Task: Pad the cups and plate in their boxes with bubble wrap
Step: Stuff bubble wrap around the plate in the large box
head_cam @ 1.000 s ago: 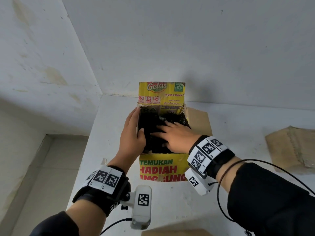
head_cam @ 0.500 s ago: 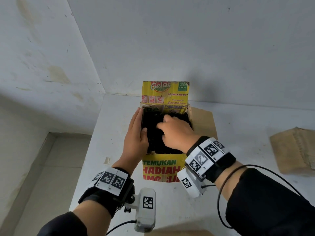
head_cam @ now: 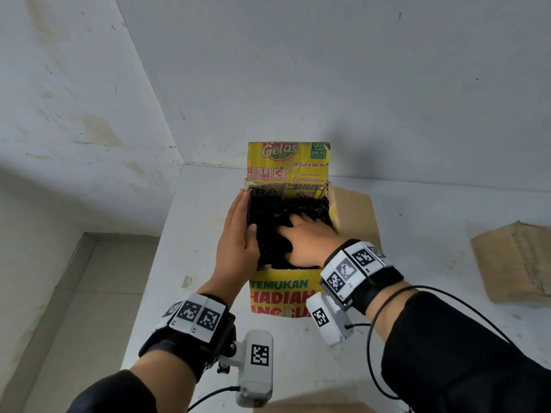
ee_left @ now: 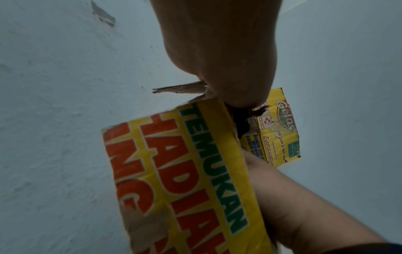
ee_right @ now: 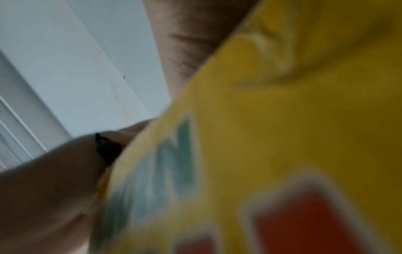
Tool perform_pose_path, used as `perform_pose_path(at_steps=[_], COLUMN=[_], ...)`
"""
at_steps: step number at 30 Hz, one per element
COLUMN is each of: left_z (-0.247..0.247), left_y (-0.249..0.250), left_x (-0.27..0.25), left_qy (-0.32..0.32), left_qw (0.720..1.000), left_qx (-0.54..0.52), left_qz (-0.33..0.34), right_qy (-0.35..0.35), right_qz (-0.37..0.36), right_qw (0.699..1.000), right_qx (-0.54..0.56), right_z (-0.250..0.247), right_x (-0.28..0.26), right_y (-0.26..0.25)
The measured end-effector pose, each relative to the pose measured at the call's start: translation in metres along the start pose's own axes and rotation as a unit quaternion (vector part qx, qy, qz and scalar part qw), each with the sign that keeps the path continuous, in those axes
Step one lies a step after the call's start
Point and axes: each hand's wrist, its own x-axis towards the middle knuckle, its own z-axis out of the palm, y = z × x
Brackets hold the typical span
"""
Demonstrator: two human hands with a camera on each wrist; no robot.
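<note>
A yellow printed cardboard box stands open on the white table, its far flap upright. Crumpled black bubble wrap fills it; cups and plate are hidden. My left hand holds the box's left wall, with straight fingers flat along the outside and the thumb hooked over the rim onto the wrap. My right hand is inside the box, fingers spread, pressing down on the wrap. The left wrist view shows the box front and a bit of black wrap. The right wrist view is a blurred close-up of the box.
The box's brown right flap lies flat on the table. A flattened brown cardboard piece sits at the far right. The table's left edge drops to the floor. Walls meet in a corner just behind the box.
My right hand has shifted on the wrap: half a second ago its fingers were bunched near the far side, now they are spread and pressing lower. My left hand stays on the left wall.
</note>
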Motion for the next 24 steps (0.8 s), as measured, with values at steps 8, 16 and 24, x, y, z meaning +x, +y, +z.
perform_pose_path(at_steps=[8, 16, 24], left_z=[0.002, 0.004, 0.004], left_y=[-0.004, -0.008, -0.009], left_x=[-0.001, 0.0, -0.001], left_qy=[0.009, 0.012, 0.013], left_qw=[1.0, 0.998, 0.998], left_qx=[-0.029, -0.053, -0.056], left_qz=[0.006, 0.006, 0.011], right_qy=[0.172, 0.059, 0.117], right_qz=[-0.064, -0.019, -0.05], right_qw=[0.978, 0.998, 0.991], right_qx=[0.097, 0.031, 0.038], right_z=[0.004, 0.011, -0.002], right_x=[0.002, 0.027, 0.012], right_y=[-0.01, -0.003, -0.003])
